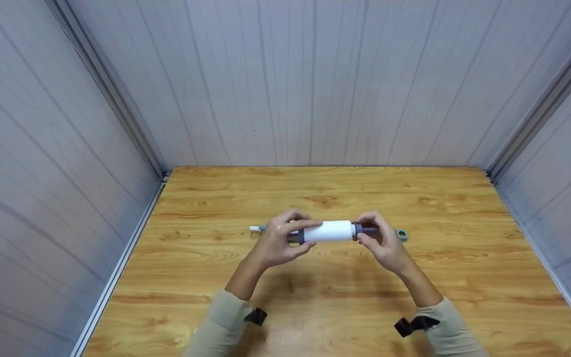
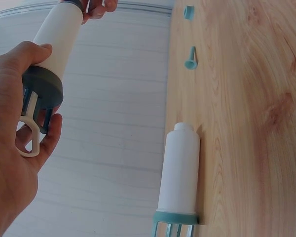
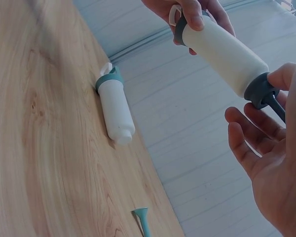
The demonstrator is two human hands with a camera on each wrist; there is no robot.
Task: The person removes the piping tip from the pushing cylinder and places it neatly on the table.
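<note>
A white cylinder point(image 1: 329, 231) with dark grey fittings is held level above the table between both hands. My left hand point(image 1: 279, 240) grips its left end, thumb and fingers around the dark grey collar point(image 2: 43, 84), which has open prongs and a white loop point(image 2: 32, 136) below it. At the other end, my right hand point(image 1: 384, 245) holds the dark grey cap point(image 3: 260, 90) with thumb and fingertips. A thin dark stem point(image 3: 275, 107) sticks out of that cap toward the right palm.
Behind the held piece, a second white cylinder point(image 2: 180, 170) with a teal collar point(image 3: 108, 79) lies on the wooden table point(image 1: 325, 297). In line with it lie a teal stem with a flared end point(image 2: 191, 60) and a teal ring point(image 1: 402, 235). Pale panel walls point(image 1: 285, 89) enclose the table.
</note>
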